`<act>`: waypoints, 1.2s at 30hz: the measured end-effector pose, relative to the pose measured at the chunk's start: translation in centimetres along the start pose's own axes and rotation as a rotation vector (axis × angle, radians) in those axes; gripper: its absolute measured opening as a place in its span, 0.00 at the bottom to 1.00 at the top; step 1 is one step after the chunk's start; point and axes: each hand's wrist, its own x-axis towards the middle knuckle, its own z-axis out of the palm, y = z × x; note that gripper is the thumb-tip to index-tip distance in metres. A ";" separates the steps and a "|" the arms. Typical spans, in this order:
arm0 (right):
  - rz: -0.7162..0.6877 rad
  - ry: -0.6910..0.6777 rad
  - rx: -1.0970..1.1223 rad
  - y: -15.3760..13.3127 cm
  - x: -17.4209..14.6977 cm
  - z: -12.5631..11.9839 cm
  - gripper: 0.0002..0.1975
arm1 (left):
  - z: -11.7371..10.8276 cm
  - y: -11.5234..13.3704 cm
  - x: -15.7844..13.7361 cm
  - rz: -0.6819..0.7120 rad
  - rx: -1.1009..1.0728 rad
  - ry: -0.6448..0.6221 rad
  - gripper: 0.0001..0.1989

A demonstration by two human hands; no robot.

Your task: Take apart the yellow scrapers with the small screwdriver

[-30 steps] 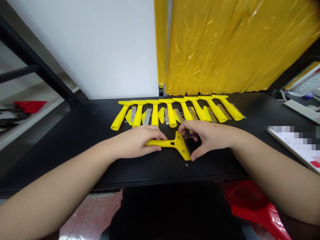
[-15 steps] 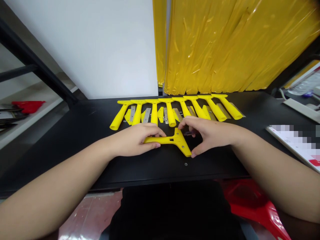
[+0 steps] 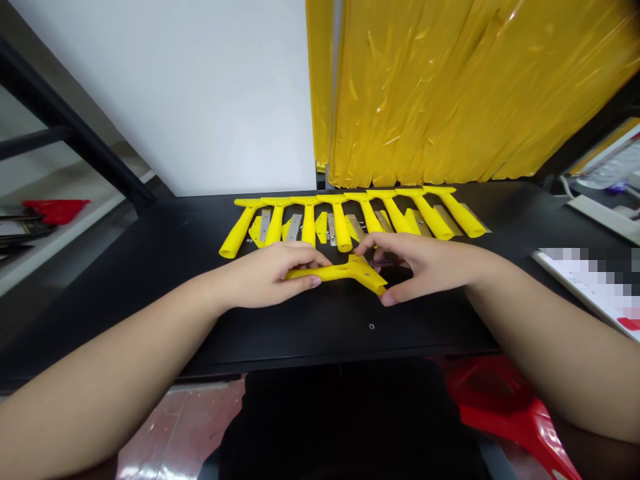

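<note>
My left hand [image 3: 280, 273] is closed round the handle of a yellow scraper [image 3: 325, 272], whose wide head points right. Two small metal fasteners show on the head. With thumb and forefinger at opposite ends of that head, my right hand [image 3: 415, 267] grips it. A thin dark object [image 3: 386, 263], too small to name, lies tucked in the right fingers. On the black table, nearer to me than the scraper, lies a small metal nut [image 3: 371, 327].
Several yellow scraper handles [image 3: 343, 227] stand in a row behind my hands, with metal blades [image 3: 295, 228] and yellow plates [image 3: 323, 228] between them. A white board [image 3: 225, 100] and yellow plastic wrapping [image 3: 440, 100] rise behind. A partly blurred white-edged item [image 3: 575, 283] lies at right.
The scraper's head has tilted about its handle, so its end edge now shows more. My right thumb has moved up slightly with it; both hands keep their hold.
</note>
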 end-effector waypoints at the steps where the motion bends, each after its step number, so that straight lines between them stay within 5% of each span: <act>1: -0.019 0.004 0.025 0.0 0.0 0.0 0.37 | 0.0 0.0 0.0 0.001 -0.008 0.004 0.15; 11: -0.040 -0.021 0.161 -0.7 0.1 -0.4 0.29 | -0.2 0.4 0.1 0.015 -0.064 0.009 0.15; 36: 0.172 0.016 0.338 -0.2 0.1 -0.8 0.35 | -0.1 0.4 0.2 0.021 -0.042 0.053 0.15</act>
